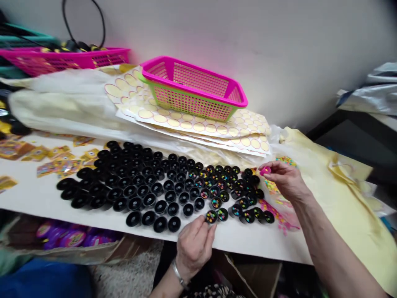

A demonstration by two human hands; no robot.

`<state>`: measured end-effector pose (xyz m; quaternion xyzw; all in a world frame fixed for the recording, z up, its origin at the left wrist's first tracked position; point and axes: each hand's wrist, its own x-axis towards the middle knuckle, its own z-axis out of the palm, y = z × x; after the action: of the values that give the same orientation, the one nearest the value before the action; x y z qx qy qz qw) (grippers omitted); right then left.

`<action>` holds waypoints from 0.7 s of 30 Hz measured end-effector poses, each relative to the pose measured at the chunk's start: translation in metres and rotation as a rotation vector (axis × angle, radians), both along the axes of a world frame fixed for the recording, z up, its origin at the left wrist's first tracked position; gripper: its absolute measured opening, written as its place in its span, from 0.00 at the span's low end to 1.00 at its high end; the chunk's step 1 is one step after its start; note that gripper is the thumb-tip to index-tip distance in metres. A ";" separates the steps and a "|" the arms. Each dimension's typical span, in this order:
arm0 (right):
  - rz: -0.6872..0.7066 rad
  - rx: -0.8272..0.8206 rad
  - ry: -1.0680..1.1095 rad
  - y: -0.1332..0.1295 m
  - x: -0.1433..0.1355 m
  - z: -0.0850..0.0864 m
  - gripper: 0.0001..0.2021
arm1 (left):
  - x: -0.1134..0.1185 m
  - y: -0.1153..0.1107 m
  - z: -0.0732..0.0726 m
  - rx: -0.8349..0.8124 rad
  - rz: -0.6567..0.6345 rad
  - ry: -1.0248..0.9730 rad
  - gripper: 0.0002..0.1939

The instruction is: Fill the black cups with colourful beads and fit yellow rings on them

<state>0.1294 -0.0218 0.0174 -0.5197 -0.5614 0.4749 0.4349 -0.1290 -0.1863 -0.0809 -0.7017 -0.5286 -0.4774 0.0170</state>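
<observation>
The left hand (pixel 194 243) grasps a filled black cup (pixel 211 217); beyond and right of that cup, the right hand (pixel 287 180) pinches a small pink cup (pixel 265 170), where tilting could cause spillage.

A single camera on the person's head looks forward and down over the tabletop (pixel 263 236) to the wall (pixel 294 54) behind. It is near the work, with the left hand (pixel 195 244) low at mid-frame; its wide view reaches the floor (pixel 120 275), and the tabletop's front edge slants lower rightward.
</observation>
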 end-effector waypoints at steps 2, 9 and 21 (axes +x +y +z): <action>0.068 0.004 0.046 0.005 -0.032 0.007 0.15 | 0.000 -0.001 0.000 -0.027 -0.008 -0.004 0.02; 0.338 0.113 -0.154 0.031 -0.138 0.004 0.06 | -0.001 -0.002 -0.003 -0.010 0.007 -0.020 0.04; 0.780 0.597 -1.131 0.049 -0.203 0.004 0.11 | -0.003 -0.003 -0.006 0.043 -0.016 -0.023 0.06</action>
<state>-0.0739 0.0269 0.0214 -0.3077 -0.9479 0.0828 0.0024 -0.1325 -0.1891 -0.0867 -0.6997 -0.5128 -0.4969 0.0223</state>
